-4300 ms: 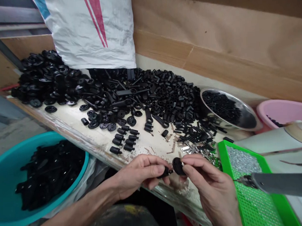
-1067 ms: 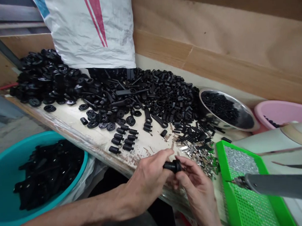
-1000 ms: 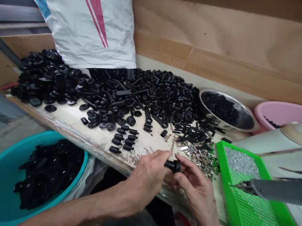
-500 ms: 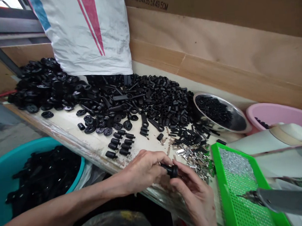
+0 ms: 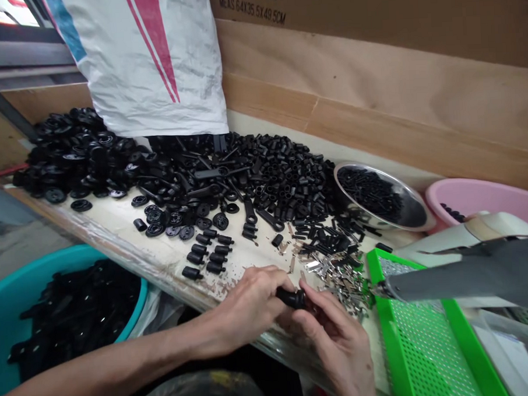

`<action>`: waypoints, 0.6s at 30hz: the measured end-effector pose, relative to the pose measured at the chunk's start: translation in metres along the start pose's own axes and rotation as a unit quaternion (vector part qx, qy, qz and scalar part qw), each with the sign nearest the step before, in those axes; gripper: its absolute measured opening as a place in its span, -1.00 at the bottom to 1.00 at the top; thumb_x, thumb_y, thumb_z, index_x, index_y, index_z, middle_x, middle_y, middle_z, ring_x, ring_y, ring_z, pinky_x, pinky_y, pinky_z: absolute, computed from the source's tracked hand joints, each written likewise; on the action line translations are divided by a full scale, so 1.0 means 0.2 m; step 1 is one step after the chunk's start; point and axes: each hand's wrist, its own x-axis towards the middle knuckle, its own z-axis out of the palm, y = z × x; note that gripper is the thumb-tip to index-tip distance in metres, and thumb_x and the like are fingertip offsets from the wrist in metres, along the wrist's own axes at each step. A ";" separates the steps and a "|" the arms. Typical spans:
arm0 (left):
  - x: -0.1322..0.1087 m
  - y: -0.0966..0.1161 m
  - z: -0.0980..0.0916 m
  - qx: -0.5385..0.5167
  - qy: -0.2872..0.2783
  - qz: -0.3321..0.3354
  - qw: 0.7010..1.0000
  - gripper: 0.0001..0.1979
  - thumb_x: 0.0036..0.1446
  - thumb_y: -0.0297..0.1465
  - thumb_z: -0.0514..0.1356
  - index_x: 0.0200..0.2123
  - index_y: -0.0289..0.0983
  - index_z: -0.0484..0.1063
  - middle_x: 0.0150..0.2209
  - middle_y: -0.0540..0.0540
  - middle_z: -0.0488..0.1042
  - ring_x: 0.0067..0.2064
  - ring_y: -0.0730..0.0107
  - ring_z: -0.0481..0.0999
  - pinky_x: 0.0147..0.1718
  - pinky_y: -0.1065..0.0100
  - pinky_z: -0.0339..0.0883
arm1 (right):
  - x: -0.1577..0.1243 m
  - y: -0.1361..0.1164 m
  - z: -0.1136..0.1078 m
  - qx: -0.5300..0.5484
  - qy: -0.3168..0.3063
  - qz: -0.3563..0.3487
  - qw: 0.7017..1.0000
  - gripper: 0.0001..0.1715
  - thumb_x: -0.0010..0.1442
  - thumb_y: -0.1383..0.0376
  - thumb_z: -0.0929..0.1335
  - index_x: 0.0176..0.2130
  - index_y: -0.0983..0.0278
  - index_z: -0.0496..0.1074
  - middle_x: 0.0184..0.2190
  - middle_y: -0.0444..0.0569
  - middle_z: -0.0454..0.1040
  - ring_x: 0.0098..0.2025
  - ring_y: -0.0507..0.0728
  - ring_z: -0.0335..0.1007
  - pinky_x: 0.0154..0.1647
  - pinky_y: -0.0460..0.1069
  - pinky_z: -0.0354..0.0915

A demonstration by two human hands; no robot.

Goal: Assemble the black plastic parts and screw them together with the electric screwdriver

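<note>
My left hand (image 5: 251,303) and my right hand (image 5: 336,346) meet over the front edge of the bench. Between them they pinch a black plastic knob-shaped part (image 5: 292,298), its stem toward my left palm and its wide head partly hidden by my right fingers. Just beyond my fingertips lie loose silver metal clips (image 5: 342,288). Short rows of black stemmed parts (image 5: 205,253) stand to the left of my left hand, on the cream bench top (image 5: 129,227).
Black discs (image 5: 73,154) and tubes (image 5: 280,174) are heaped behind. There are a steel bowl (image 5: 378,199), a pink basin (image 5: 478,200), a teal basin (image 5: 66,271) below the bench, a green mesh tray (image 5: 421,343), and a grey tool (image 5: 468,276) reaching in over the tray.
The separate black disc and stem my hands held earlier now appear as one piece. My hands have moved lower in view, and the grey tool has swung up and left over the tray.
</note>
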 end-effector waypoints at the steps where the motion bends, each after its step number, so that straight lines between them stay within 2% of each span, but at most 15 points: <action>1: 0.00 0.00 0.01 0.004 0.023 0.010 1.000 -0.73 -0.03 -0.61 0.09 -0.27 -0.25 0.46 -0.34 0.05 0.40 -0.33 0.50 0.36 -0.36 0.51 0.15 | 0.00 0.00 0.00 -0.001 0.007 0.004 1.000 -0.60 0.17 0.31 0.40 0.02 0.14 0.47 -0.17 -0.07 0.52 -0.25 0.03 0.47 -0.32 -0.16 0.40; 3: 0.00 0.00 0.00 0.012 0.035 0.015 0.999 -0.68 -0.03 -0.62 0.08 -0.21 -0.26 0.44 -0.29 0.03 0.40 -0.28 0.49 0.35 -0.32 0.51 0.16 | 0.01 -0.02 -0.01 -0.007 0.013 -0.006 1.000 -0.60 0.16 0.30 0.41 0.02 0.16 0.47 -0.20 -0.08 0.52 -0.31 0.01 0.46 -0.34 -0.16 0.40; 6: 0.01 0.02 -0.05 0.006 -0.054 -0.011 0.998 -0.67 0.00 -0.55 0.13 -0.12 -0.23 0.45 -0.26 0.03 0.43 -0.24 0.44 0.37 -0.28 0.49 0.18 | 0.02 -0.06 -0.02 -0.017 0.004 -0.050 0.999 -0.59 0.13 0.32 0.43 0.01 0.20 0.48 -0.33 -0.13 0.49 -0.42 -0.03 0.41 -0.40 -0.19 0.37; 8: 0.02 0.03 -0.07 -0.001 -0.108 -0.006 0.994 -0.72 0.01 -0.52 0.14 -0.19 -0.22 0.50 -0.33 0.05 0.45 -0.27 0.44 0.39 -0.30 0.49 0.18 | 0.03 -0.07 -0.02 -0.020 -0.003 -0.063 0.998 -0.58 0.12 0.33 0.44 0.00 0.21 0.48 -0.38 -0.14 0.46 -0.45 -0.04 0.39 -0.42 -0.20 0.36; 9: 0.03 0.03 -0.07 0.001 -0.108 0.002 0.994 -0.75 0.01 -0.53 0.14 -0.24 -0.22 0.52 -0.37 0.06 0.44 -0.30 0.45 0.39 -0.31 0.50 0.18 | 0.02 -0.06 -0.02 -0.021 0.000 -0.058 0.998 -0.59 0.12 0.33 0.44 0.00 0.22 0.48 -0.38 -0.14 0.46 -0.45 -0.04 0.39 -0.42 -0.20 0.36; 13: 0.02 0.01 -0.02 0.021 0.017 0.040 0.999 -0.70 -0.05 -0.64 0.07 -0.30 -0.28 0.50 -0.38 0.04 0.38 -0.34 0.51 0.35 -0.34 0.52 0.17 | 0.01 -0.04 0.00 -0.020 0.035 -0.029 0.999 -0.61 0.15 0.32 0.42 0.00 0.21 0.47 -0.31 -0.11 0.48 -0.41 -0.03 0.41 -0.38 -0.19 0.38; 14: 0.02 0.00 -0.02 0.013 0.030 0.036 0.999 -0.69 -0.06 -0.64 0.07 -0.28 -0.28 0.49 -0.35 0.03 0.38 -0.33 0.51 0.35 -0.34 0.52 0.17 | 0.01 -0.04 0.00 -0.021 0.036 -0.030 0.999 -0.62 0.15 0.32 0.42 0.00 0.21 0.47 -0.31 -0.11 0.48 -0.41 -0.03 0.40 -0.39 -0.19 0.38; 16: 0.03 0.00 -0.03 -0.028 -0.005 0.001 1.000 -0.69 -0.04 -0.59 0.12 -0.20 -0.26 0.48 -0.32 0.02 0.36 -0.34 0.50 0.34 -0.36 0.51 0.19 | 0.02 -0.06 -0.01 -0.023 0.024 -0.044 0.998 -0.61 0.14 0.33 0.42 0.00 0.22 0.47 -0.36 -0.13 0.46 -0.43 -0.04 0.40 -0.41 -0.21 0.36; 18: 0.04 0.00 -0.06 -0.094 -0.088 -0.042 0.991 -0.70 0.00 -0.50 0.14 -0.15 -0.28 0.48 -0.30 0.01 0.35 -0.38 0.49 0.35 -0.39 0.48 0.23 | 0.04 -0.07 -0.03 -0.026 0.006 -0.064 0.998 -0.60 0.13 0.34 0.43 0.00 0.22 0.48 -0.39 -0.15 0.44 -0.45 -0.05 0.39 -0.42 -0.22 0.35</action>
